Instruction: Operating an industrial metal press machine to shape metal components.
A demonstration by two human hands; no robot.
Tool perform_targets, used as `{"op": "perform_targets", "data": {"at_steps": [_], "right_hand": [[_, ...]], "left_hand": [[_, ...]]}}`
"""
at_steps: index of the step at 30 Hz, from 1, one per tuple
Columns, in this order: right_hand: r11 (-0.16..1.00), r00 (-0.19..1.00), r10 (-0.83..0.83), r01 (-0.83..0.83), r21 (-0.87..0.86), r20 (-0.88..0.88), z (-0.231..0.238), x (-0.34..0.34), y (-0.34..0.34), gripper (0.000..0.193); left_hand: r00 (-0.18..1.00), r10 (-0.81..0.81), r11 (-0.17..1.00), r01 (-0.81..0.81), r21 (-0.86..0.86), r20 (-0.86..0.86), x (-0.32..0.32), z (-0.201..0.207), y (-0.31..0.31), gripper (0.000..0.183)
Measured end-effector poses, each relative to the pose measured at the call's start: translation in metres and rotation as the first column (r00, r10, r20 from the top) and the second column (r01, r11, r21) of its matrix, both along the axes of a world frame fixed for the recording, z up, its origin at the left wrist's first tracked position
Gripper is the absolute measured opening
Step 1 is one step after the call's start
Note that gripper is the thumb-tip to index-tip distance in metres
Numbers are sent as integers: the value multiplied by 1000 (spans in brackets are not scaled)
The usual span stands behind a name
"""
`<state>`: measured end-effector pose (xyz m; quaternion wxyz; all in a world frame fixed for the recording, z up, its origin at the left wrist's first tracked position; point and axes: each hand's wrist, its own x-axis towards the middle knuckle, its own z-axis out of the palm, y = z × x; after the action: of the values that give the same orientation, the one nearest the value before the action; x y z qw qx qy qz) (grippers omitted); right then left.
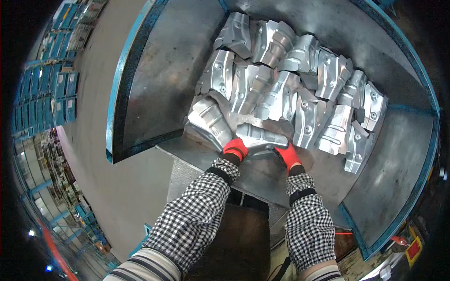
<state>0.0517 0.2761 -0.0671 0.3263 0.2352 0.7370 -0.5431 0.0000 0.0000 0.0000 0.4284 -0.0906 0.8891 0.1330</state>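
While both gloved hands hold it by its ends, the shaped metal part (262, 137) is at the near side of the metal bin (164, 70), in front of rows of similar parts (283, 96). The left hand (236, 148) is closed on the left end; the right hand (288, 156) grips the lower right corner. Whether the part rests on the bin floor or is raised cannot be told.

Handling: the part appears to be thin pressed sheet, probably light and fairly stiff, though thin flanges may bend. The smooth, shiny surface is likely slippery; grip both ends, keeping fingers off possibly sharp rims.

Clearance: a ribbed part (211, 121) lies just beside the left hand and limits leftward movement. Free room is upward and toward the front lip (187, 156).
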Motion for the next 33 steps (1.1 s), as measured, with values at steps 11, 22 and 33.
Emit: {"op": "perform_targets", "data": {"at_steps": [11,22,33], "right_hand": [[986,972,16,24,166,-236,23,-34,-22,86],[982,976,-11,52,183,-219,12,-61,-54,88],[908,876,-410,366,-203,-253,199,71,-8,50]], "left_hand": [[987,-159,980,159,121,-5,-13,43,-25,55],[986,160,930,-168,327,51,-4,66,-42,52],[958,78,954,8,298,-276,-18,159,-123,44]]}}
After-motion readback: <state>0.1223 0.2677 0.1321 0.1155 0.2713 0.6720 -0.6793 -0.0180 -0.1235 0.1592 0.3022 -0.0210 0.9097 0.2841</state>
